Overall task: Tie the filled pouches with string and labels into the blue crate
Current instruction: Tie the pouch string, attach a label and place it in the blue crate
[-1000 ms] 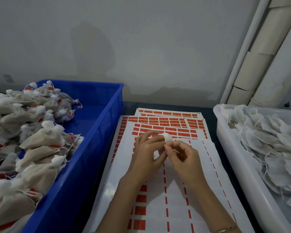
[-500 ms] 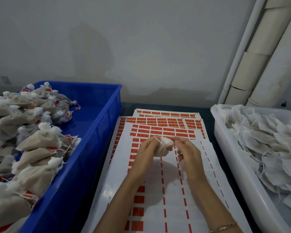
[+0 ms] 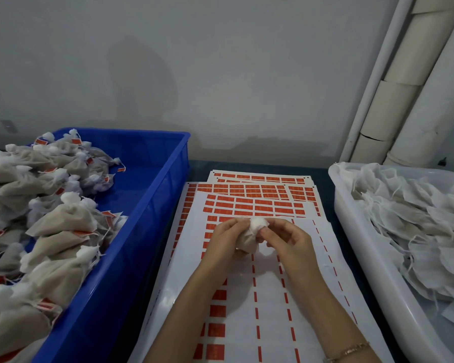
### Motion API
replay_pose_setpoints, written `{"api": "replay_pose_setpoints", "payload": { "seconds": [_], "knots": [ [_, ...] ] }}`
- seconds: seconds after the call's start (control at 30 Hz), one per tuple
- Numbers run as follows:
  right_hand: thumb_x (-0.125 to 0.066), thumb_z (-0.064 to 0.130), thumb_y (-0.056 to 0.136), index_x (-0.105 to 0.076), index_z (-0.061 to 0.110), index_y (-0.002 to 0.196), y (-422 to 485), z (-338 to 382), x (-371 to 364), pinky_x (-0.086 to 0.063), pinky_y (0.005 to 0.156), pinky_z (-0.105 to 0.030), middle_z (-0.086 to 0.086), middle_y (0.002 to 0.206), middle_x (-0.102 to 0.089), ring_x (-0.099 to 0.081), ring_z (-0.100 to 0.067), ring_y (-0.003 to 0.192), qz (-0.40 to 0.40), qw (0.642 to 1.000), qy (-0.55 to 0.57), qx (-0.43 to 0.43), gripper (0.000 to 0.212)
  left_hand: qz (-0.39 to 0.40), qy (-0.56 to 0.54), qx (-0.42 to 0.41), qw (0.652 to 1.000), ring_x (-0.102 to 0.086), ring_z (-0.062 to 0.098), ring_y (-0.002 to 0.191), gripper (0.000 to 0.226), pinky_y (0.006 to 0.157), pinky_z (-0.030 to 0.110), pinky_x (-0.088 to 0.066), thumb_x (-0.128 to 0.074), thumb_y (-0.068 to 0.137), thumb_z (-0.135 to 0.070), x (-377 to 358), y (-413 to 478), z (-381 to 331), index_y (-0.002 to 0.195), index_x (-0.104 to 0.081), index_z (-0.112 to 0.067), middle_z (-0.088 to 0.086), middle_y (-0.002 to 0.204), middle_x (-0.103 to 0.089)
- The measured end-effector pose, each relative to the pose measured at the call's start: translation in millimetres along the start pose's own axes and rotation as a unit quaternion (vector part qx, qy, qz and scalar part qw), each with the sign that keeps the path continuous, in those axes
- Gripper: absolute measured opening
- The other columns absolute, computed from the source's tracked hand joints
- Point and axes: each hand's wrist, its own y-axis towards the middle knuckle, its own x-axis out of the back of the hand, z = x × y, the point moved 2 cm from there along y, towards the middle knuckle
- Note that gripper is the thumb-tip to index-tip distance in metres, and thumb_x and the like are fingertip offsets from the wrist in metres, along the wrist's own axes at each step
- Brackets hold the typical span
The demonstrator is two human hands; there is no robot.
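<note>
A small filled beige pouch (image 3: pixel 247 241) with a bunched white top is held between both hands above the label sheets. My left hand (image 3: pixel 222 241) grips its body from the left. My right hand (image 3: pixel 286 239) pinches at the gathered white neck, where the string is too thin to make out. The blue crate (image 3: pixel 147 213) stands on the left, piled with several tied pouches (image 3: pixel 58 224) that carry red labels. Sheets of red labels (image 3: pixel 254 197) lie in the middle under my hands.
A white tub (image 3: pixel 351 213) on the right holds several untied white pouches (image 3: pixel 417 218) with loose strings. Cream pipes (image 3: pixel 404 87) run up the wall at the back right. A dark table edge shows between the containers.
The pouch has come out from between my fingers and now hangs with its body showing. Both hands have shifted slightly forward over the label sheets.
</note>
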Motion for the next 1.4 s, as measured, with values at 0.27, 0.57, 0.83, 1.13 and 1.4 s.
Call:
{"api": "replay_pose_setpoints", "payload": {
  "seconds": [0.27, 0.57, 0.83, 1.13, 1.4],
  "knots": [
    [-0.069, 0.026, 0.084, -0.058, 0.031, 0.094, -1, -1, 1, -0.053, 0.068, -0.013, 0.013, 0.088, -0.069, -0.065, -0.004, 0.086, -0.02, 0.994, -0.075, 0.078, 0.015, 0.034, -0.114, 0.092, 0.989, -0.068, 0.018, 0.075, 0.01, 0.065, 0.028, -0.057, -0.059, 0.091, -0.02, 3, 1, 4, 0.1, -0.057, -0.018, 0.006, 0.096, -0.067],
    [-0.071, 0.018, 0.082, -0.061, 0.034, 0.088, -5, 4, -1, -0.047, 0.065, -0.004, 0.018, 0.086, -0.062, -0.06, -0.005, 0.075, -0.014, 0.941, -0.252, 0.223, 0.019, 0.039, -0.199, 0.14, 0.969, -0.064, 0.027, 0.094, 0.023, 0.072, 0.037, -0.056, -0.06, 0.09, -0.017, 7, 1, 8, 0.113, -0.056, -0.02, 0.012, 0.111, -0.065],
    [-0.074, 0.014, 0.079, -0.073, 0.023, 0.092, -6, 3, 6, -0.044, 0.064, -0.006, 0.01, 0.089, -0.067, -0.058, -0.004, 0.072, -0.022, 0.918, -0.309, 0.249, 0.016, 0.029, -0.192, 0.141, 0.971, -0.06, 0.032, 0.107, 0.019, 0.085, 0.043, -0.054, -0.063, 0.088, -0.015, 6, 2, 9, 0.105, -0.057, -0.02, 0.013, 0.114, -0.063],
    [-0.075, 0.012, 0.077, -0.074, 0.008, 0.098, -1, -5, 4, -0.05, 0.075, -0.02, -0.008, 0.097, -0.07, -0.057, -0.011, 0.083, -0.047, 0.917, -0.331, 0.219, 0.021, 0.057, -0.046, 0.051, 0.996, -0.061, 0.022, 0.084, 0.007, 0.068, 0.028, -0.053, -0.062, 0.089, -0.021, 5, 2, 3, 0.087, -0.068, -0.019, 0.009, 0.091, -0.066],
    [-0.076, 0.013, 0.077, -0.073, 0.016, 0.09, -3, -2, 4, -0.042, 0.07, -0.01, 0.002, 0.091, -0.067, -0.054, -0.005, 0.074, -0.042, 0.924, -0.315, 0.212, 0.014, 0.076, -0.034, 0.017, 0.996, -0.063, 0.026, 0.104, 0.012, 0.093, 0.042, -0.053, -0.061, 0.09, -0.022, 6, -1, 2, 0.087, -0.071, -0.027, 0.005, 0.108, -0.068]
  ]
}}
